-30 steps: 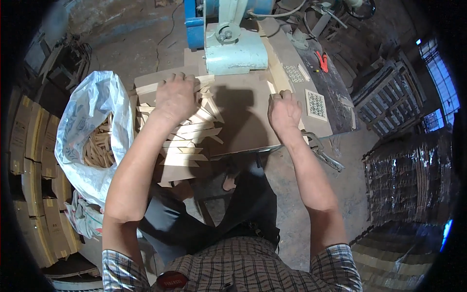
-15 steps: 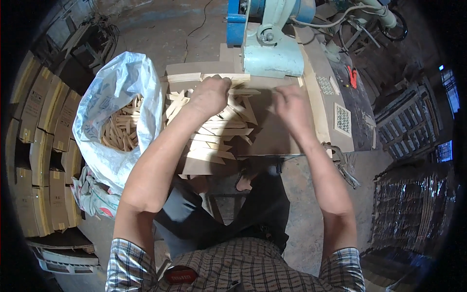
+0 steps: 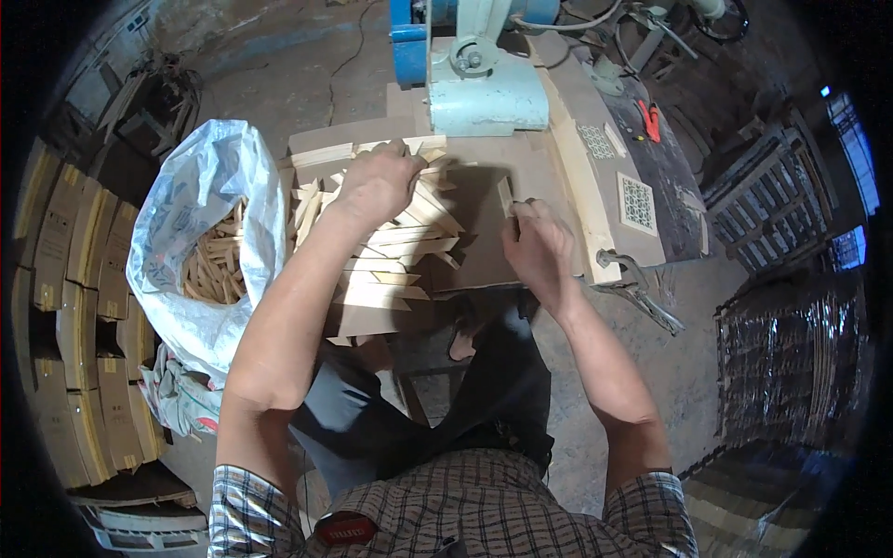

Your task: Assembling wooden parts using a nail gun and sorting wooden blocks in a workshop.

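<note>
Pale wooden strips with slanted ends (image 3: pixel 395 246) lie in a loose pile on the cardboard-covered bench before me. My left hand (image 3: pixel 379 181) rests over the far part of the pile with its fingers curled down; what they grip, if anything, is hidden beneath. Right of the pile, my right hand (image 3: pixel 539 244) pinches a short wooden strip (image 3: pixel 505 196), which points away from me. At the far edge of the pile runs a row of longer pale strips (image 3: pixel 321 154).
An open white woven sack (image 3: pixel 205 321) of wooden pieces stands at left, beside stacked cartons (image 3: pixel 79 325). A pale green machine (image 3: pixel 488 102) sits at the back. A clamp (image 3: pixel 637 296) grips the bench's right plank; red-handled pliers (image 3: pixel 649 121) and a patterned panel (image 3: pixel 637 203) lie beyond.
My right hand has come nearer to me, and a strip now shows in its fingers. The left hand stays over the pile. The whole view has shifted slightly.
</note>
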### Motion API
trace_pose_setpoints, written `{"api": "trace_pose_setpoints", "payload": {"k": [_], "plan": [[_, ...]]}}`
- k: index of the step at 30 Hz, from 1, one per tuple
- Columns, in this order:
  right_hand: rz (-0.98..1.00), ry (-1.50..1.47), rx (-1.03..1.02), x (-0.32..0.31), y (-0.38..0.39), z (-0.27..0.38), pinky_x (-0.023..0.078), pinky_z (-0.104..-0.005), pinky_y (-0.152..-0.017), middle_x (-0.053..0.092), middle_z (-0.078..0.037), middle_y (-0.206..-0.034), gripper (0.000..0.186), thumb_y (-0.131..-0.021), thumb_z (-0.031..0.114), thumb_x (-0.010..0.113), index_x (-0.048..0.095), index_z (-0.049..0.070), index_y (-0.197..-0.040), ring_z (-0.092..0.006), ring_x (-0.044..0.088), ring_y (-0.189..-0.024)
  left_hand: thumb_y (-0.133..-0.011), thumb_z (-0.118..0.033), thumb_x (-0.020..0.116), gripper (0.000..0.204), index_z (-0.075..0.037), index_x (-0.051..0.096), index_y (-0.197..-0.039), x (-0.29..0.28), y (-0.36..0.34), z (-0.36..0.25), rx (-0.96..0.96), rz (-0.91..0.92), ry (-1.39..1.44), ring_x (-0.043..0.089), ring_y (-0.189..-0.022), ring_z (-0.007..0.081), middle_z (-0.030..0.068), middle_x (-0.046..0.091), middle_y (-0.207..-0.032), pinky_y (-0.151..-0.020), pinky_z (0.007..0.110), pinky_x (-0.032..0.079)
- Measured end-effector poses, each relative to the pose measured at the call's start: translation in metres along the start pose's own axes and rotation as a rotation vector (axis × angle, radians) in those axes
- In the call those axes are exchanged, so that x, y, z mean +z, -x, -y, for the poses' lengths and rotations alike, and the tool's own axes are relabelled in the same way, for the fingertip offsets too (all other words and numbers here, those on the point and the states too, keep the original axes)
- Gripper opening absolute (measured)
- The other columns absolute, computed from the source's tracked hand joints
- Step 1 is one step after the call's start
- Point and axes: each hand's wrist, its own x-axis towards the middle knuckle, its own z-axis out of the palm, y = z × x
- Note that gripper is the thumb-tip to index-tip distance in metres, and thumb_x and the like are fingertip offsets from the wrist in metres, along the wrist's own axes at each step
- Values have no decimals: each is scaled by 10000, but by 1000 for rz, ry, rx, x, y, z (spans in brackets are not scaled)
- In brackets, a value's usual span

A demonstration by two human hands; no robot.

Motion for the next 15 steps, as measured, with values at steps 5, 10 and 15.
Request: {"api": "trace_pose_setpoints", "payload": {"k": [5, 10, 15], "plan": [[-15, -1, -78, -14, 5, -14, 541, -466, -826, 630, -155, -945, 133, -874, 162, 716, 670, 42, -908, -360, 643, -939, -951, -162, 605, 220, -119, 757, -1104, -8, 1, -7, 13, 7, -6, 619, -1136, 334, 158, 654, -1097, -996, 498, 481], [63, -18, 27, -13, 4, -18, 539, -512, -847, 658, -224, -967, 150, -897, 110, 649, 667, 8, -1006, -433, 657, -950, -950, -192, 618, 235, -132, 742, -1141, -3, 1, -12, 7, 18, -84, 615, -1140, 333, 152, 648, -1136, -994, 485, 477], [18, -310, 229, -10, -20, -30, 541, -528, -857, 682, -307, -1011, 243, -886, 86, 572, 631, 6, -1107, -485, 666, -960, -954, -190, 620, 248, -133, 730, -1169, -6, 4, -15, -20, 23, -76, 596, -1174, 321, 135, 636, -1176, -1046, 519, 443]]}}
